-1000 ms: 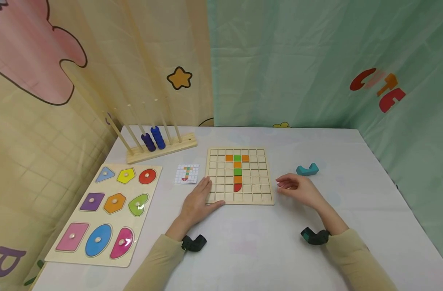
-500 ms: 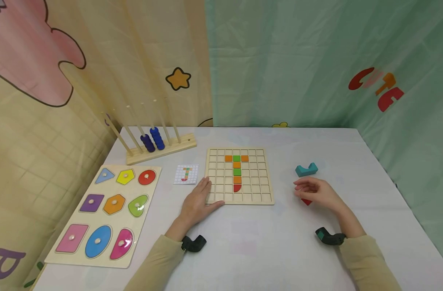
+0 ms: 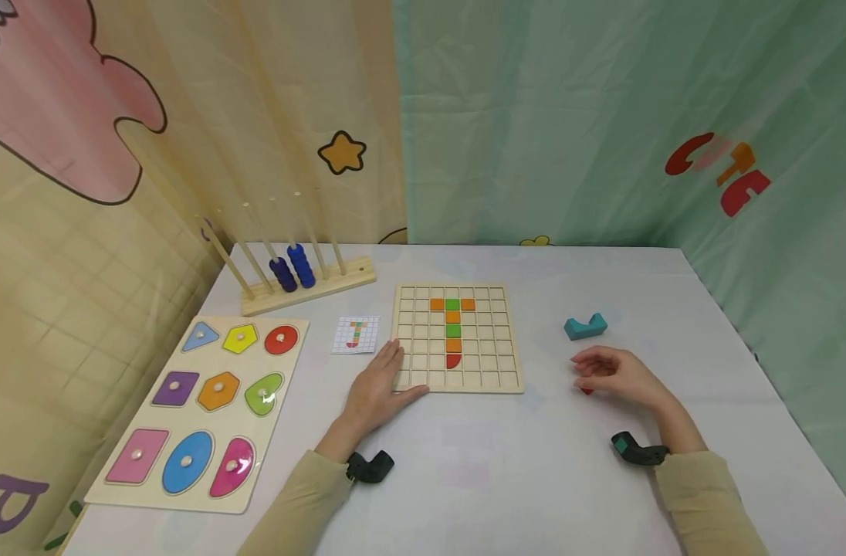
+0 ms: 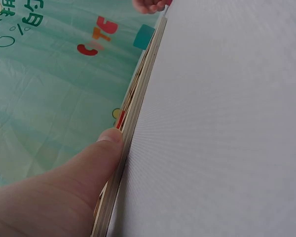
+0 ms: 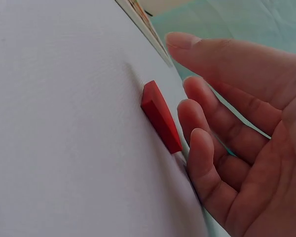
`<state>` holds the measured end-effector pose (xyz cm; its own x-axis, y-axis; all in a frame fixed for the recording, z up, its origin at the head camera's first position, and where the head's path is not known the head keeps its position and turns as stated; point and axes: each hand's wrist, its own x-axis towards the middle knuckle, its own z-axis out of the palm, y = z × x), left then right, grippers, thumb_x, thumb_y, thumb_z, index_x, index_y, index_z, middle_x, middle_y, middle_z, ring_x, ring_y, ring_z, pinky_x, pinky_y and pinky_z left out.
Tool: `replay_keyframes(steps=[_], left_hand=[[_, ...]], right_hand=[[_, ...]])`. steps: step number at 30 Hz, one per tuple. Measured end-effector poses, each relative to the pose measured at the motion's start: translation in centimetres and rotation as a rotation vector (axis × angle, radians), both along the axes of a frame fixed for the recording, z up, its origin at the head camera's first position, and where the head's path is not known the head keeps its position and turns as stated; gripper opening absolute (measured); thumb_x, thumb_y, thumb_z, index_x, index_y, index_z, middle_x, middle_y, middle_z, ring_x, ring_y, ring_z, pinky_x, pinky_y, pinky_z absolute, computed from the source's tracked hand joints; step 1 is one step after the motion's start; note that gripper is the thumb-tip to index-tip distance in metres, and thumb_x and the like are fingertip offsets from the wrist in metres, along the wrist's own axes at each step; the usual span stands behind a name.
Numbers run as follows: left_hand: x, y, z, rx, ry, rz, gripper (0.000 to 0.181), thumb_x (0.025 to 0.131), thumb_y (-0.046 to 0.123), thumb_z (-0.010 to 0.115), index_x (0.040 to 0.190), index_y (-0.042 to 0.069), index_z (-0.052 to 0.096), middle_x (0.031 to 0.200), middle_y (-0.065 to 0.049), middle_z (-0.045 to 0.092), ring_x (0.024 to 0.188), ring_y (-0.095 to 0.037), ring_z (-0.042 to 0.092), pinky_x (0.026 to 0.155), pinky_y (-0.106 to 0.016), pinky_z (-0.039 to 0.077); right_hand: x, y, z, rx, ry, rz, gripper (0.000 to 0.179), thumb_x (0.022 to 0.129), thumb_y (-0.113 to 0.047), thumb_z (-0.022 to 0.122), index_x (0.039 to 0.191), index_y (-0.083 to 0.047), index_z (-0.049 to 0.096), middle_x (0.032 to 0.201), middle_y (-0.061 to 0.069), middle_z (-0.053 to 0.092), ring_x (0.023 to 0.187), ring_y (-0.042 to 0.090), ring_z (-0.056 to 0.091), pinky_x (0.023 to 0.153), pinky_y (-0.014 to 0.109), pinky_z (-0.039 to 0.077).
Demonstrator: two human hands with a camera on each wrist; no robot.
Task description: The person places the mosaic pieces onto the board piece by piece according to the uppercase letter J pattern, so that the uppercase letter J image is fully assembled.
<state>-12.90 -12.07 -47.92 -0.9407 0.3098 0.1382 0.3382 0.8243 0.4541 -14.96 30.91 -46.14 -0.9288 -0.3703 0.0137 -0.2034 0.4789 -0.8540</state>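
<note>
A wooden grid board (image 3: 488,355) carries orange and green squares in a T shape, with a red quarter-round piece (image 3: 454,361) at the lower end. My left hand (image 3: 376,390) rests at the board's lower left corner, fingers extended along its left side; the thumb touches the front edge, as the left wrist view shows. To the right of the board, my right hand (image 3: 620,377) hovers over a red block (image 5: 161,117) on the table, partly hidden by the fingers in the head view. Its thumb and loosely bent fingers are apart, with nothing between them.
A teal notched block (image 3: 585,327) lies just beyond my right hand. Left of the board is a small pattern card (image 3: 356,334). Farther left are a knobbed shape puzzle (image 3: 214,421) and a wooden peg stand (image 3: 312,287) with blue beads.
My right hand has moved rightward from beside the board's right edge, and part of the red block now shows beneath its fingers. The left hand has stayed in place.
</note>
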Motion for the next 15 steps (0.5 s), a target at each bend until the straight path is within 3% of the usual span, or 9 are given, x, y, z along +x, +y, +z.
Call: replay_keyframes(steps=[15], left_hand=[[0.1, 0.0, -0.1, 0.001, 0.015, 0.0, 0.088, 0.084, 0.059, 0.058, 0.14, -0.006, 0.038, 0.149, -0.016, 0.03, 0.139, -0.026, 0.024, 0.111, -0.039, 0.027]], right_hand=[[0.2, 1.8, 0.0, 0.076, -0.075, -0.001, 0.04, 0.077, -0.015, 0.079, 0.111, 0.001, 0.064, 0.094, 0.01, 0.062, 0.078, 0.011, 0.057, 0.065, 0.021, 0.049]])
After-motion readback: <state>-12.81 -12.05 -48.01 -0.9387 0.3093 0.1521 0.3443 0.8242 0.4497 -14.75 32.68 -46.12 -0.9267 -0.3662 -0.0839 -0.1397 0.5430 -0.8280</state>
